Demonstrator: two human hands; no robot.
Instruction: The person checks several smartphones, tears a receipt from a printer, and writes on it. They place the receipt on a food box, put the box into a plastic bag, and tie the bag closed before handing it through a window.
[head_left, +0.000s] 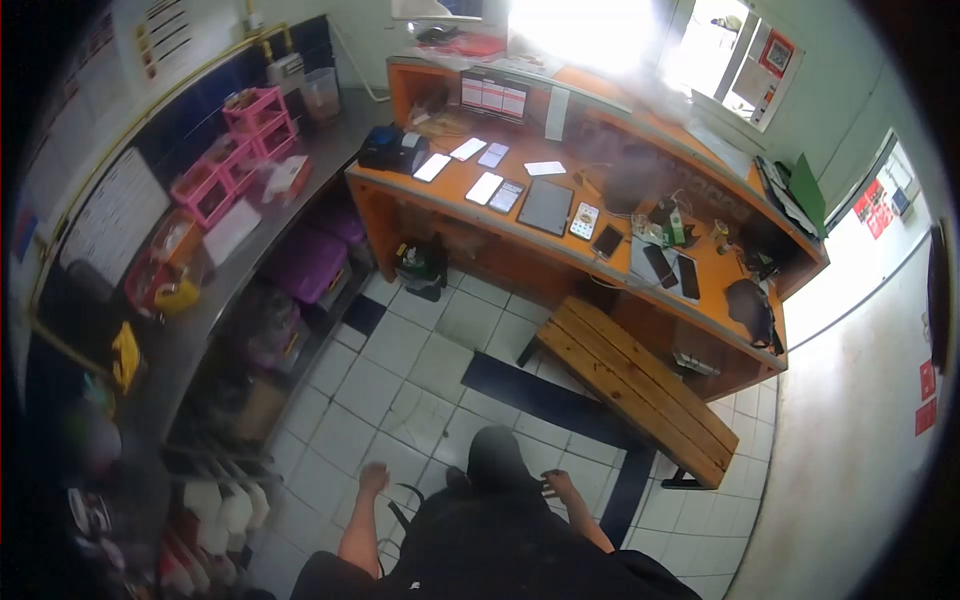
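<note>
My left hand [373,478] hangs over the tiled floor at the left of my body, fingers curled in, and I see nothing in it. A black strap [402,508] dangles between that hand and my dark clothing [470,540]. On the other side, my right hand [557,485] hovers above the floor with its fingers loosely apart, holding nothing. Nearest to it stands a wooden bench [635,385], not touched.
An orange counter [560,255] ahead carries several phones, a tablet [546,205], a black printer [393,150] and a monitor [494,96]. Along the left runs a steel worktop [235,255] with pink baskets [212,185]; a purple bin [305,265] sits beneath. White tiles [395,345] cover the floor.
</note>
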